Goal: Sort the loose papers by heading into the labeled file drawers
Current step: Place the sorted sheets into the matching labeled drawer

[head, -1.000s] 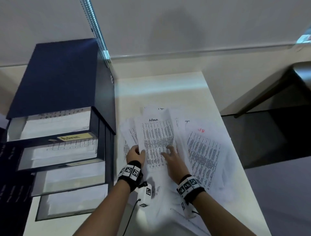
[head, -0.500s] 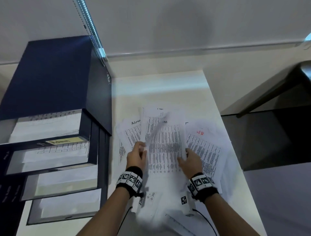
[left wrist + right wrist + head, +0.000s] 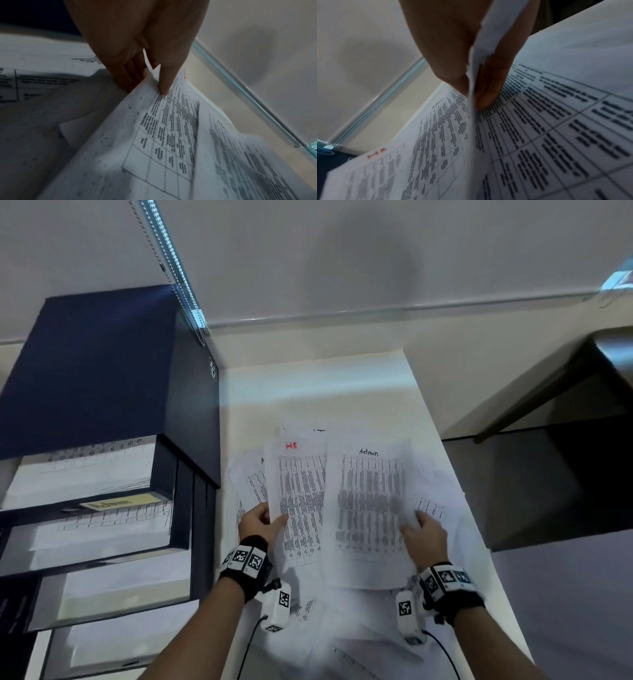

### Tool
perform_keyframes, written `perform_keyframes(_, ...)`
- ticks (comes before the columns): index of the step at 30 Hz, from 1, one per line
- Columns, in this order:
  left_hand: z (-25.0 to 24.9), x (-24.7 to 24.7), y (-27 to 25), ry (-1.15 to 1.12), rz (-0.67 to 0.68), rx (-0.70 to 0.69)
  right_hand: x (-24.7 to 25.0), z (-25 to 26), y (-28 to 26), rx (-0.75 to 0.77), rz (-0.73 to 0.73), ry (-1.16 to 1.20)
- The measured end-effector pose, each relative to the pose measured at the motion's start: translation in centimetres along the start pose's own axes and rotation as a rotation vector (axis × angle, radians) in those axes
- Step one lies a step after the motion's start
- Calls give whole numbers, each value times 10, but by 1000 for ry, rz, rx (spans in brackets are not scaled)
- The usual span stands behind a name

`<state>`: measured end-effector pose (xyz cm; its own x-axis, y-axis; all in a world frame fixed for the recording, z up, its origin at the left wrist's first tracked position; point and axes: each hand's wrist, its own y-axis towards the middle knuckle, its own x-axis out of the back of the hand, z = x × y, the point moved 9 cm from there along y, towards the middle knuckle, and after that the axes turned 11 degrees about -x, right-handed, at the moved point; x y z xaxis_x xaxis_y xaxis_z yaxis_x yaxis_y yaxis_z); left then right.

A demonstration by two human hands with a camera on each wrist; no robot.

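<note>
Above scattered papers, two hands, left hand pinching HR sheet, right hand Admin sheet

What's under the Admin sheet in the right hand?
Under the Admin sheet, pinched by the right hand, more printed papers lie spread on the table. Their headings are covered, so which drawers they belong to cannot be read.

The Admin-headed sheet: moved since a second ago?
Yes. The Admin sheet, pinched by the right hand, went rightward, away from the file cabinet.
</note>
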<state>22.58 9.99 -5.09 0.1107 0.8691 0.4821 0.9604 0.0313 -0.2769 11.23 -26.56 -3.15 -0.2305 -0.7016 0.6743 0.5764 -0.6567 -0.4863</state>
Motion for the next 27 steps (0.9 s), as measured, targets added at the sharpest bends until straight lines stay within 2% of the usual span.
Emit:
perform_keyframes(3,-2,-9,2,7,57,4,-23,16,-8,128,100,-89)
perform_keyframes(7,-6,-23,-9,38,169,69,-66,30,-36,230,313,-182)
perform_keyframes(12,-43,8,-21,110,-3,-39,-46,76,-63,364,333,14)
perform_keyframes(15,-68,30,-32,-212,-5,-29,-15,124,-96,504,365,189)
perform_keyframes(17,-79,40,-35,-403,41,-27,6,150,-118,536,397,340)
perform_keyframes(20,-100,69,-43,-423,67,-153,22,178,-144,565,403,416)
perform_keyframes(24,-139,133,-67,-401,-26,-397,24,204,-179,590,414,465)
perform_keyframes(27,-143,175,-87,-453,-10,-429,12,219,-219,608,489,429)
